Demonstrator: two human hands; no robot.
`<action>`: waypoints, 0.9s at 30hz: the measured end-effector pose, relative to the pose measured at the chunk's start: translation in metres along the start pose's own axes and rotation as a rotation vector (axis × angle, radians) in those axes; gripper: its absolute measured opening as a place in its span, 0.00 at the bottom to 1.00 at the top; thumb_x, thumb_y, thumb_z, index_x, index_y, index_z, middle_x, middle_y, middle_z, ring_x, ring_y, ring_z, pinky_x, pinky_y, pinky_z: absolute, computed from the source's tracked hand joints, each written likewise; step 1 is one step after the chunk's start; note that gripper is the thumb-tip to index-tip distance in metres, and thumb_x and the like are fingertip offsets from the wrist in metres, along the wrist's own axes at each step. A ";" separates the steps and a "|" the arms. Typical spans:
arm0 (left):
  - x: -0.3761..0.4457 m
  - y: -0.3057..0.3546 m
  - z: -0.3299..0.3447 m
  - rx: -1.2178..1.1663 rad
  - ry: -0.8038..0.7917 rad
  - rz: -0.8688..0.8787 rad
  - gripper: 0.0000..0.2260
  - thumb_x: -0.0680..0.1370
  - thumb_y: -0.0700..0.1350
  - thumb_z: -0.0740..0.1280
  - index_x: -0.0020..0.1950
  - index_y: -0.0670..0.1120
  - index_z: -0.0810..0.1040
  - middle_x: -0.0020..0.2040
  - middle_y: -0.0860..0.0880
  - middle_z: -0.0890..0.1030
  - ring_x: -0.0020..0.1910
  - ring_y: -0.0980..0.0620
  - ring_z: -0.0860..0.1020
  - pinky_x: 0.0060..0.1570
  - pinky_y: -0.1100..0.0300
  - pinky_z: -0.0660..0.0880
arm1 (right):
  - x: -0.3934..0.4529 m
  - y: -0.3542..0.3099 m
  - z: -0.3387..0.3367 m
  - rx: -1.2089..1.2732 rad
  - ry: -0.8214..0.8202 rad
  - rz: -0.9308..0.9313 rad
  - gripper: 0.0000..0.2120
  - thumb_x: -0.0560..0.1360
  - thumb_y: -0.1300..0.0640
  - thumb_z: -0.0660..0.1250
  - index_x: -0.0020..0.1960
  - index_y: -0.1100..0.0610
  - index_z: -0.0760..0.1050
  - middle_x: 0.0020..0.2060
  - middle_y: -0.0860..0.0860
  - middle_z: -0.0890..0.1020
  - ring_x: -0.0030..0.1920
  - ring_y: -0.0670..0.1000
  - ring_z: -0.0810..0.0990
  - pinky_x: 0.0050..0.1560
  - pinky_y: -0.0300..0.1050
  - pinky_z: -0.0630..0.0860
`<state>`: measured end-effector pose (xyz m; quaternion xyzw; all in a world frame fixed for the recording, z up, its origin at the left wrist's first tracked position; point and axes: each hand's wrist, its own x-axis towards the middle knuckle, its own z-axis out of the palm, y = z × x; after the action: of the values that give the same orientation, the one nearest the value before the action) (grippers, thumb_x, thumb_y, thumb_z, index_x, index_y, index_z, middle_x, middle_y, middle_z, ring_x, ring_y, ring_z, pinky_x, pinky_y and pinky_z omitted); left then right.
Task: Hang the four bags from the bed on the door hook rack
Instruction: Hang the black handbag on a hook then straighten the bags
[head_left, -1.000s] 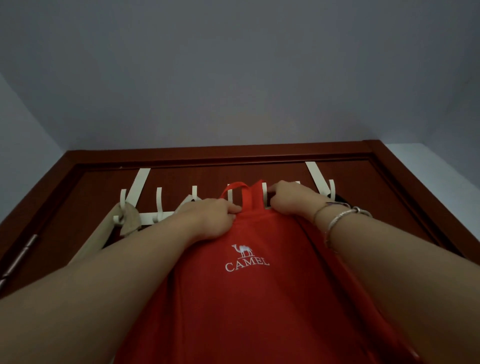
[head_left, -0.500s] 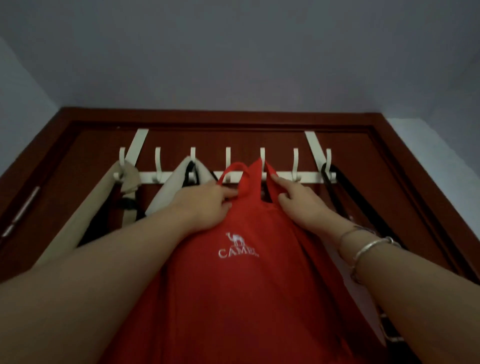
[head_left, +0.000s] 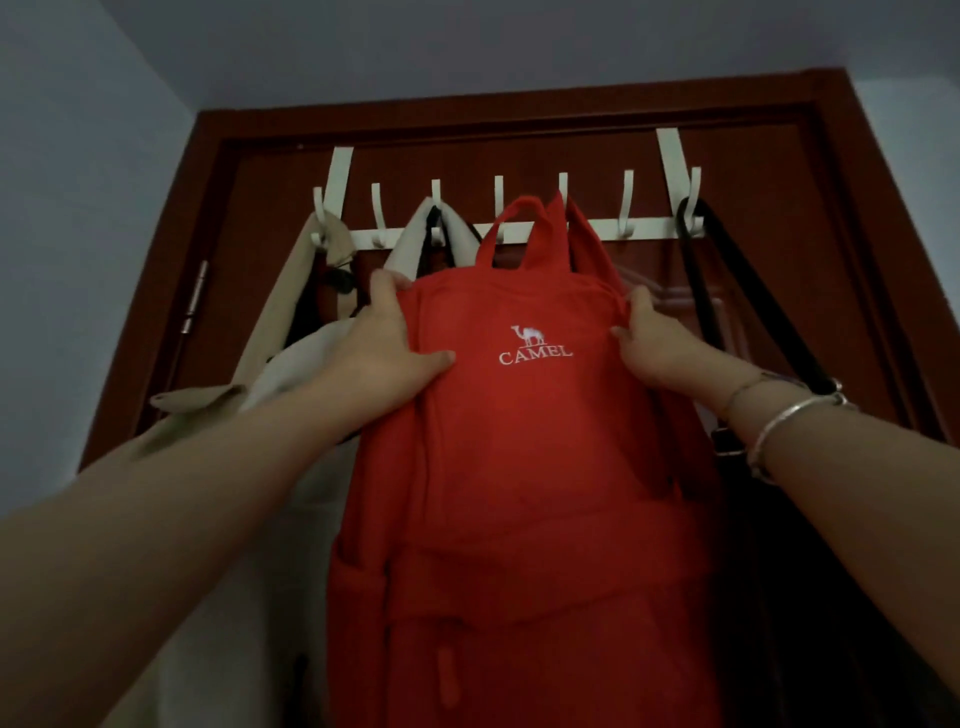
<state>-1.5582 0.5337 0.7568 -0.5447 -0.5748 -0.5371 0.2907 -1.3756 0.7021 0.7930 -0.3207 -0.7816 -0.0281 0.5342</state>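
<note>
A red backpack (head_left: 524, 467) with a white CAMEL logo hangs in front of the white hook rack (head_left: 613, 227) on the dark red door (head_left: 779, 218). Its strap runs up to a middle hook, and its top loop stands free. My left hand (head_left: 387, 348) grips the backpack's upper left corner. At the upper right corner my right hand (head_left: 657, 345) holds the edge. A beige bag (head_left: 291, 291) hangs from the leftmost hook, a cream bag (head_left: 415, 244) from the third hook. A black bag's strap (head_left: 727, 270) hangs from the rightmost hook.
The door frame (head_left: 519, 104) sits under a grey ceiling, with pale walls on both sides. A metal hinge (head_left: 195, 296) is on the door's left edge. Some hooks on the rack carry nothing.
Both hands have moved down from the backpack's top straps to its upper corners. The view has tilted down, so more of the backpack and door shows.
</note>
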 end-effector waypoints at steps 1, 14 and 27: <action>-0.007 0.001 0.001 0.017 -0.012 -0.002 0.33 0.74 0.45 0.69 0.72 0.51 0.53 0.66 0.43 0.72 0.58 0.47 0.76 0.56 0.53 0.73 | -0.001 0.000 -0.001 -0.023 -0.015 0.019 0.19 0.79 0.60 0.54 0.67 0.61 0.56 0.61 0.70 0.74 0.59 0.67 0.75 0.54 0.51 0.70; -0.011 -0.026 -0.026 -0.046 -0.037 0.081 0.20 0.81 0.53 0.53 0.74 0.56 0.62 0.70 0.49 0.72 0.68 0.48 0.70 0.70 0.49 0.66 | -0.034 -0.091 0.012 -0.098 0.323 -0.411 0.21 0.71 0.61 0.60 0.64 0.62 0.67 0.63 0.61 0.72 0.65 0.61 0.69 0.65 0.54 0.65; 0.015 -0.119 -0.078 0.075 -0.154 -0.033 0.16 0.75 0.43 0.67 0.62 0.42 0.72 0.54 0.46 0.78 0.47 0.51 0.73 0.43 0.60 0.68 | -0.025 -0.202 0.069 -0.646 -0.112 -0.278 0.19 0.71 0.55 0.60 0.60 0.58 0.67 0.60 0.58 0.73 0.66 0.58 0.65 0.64 0.56 0.60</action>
<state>-1.6927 0.4859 0.7552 -0.5635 -0.6240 -0.4765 0.2570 -1.5334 0.5566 0.8026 -0.3646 -0.7967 -0.3286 0.3527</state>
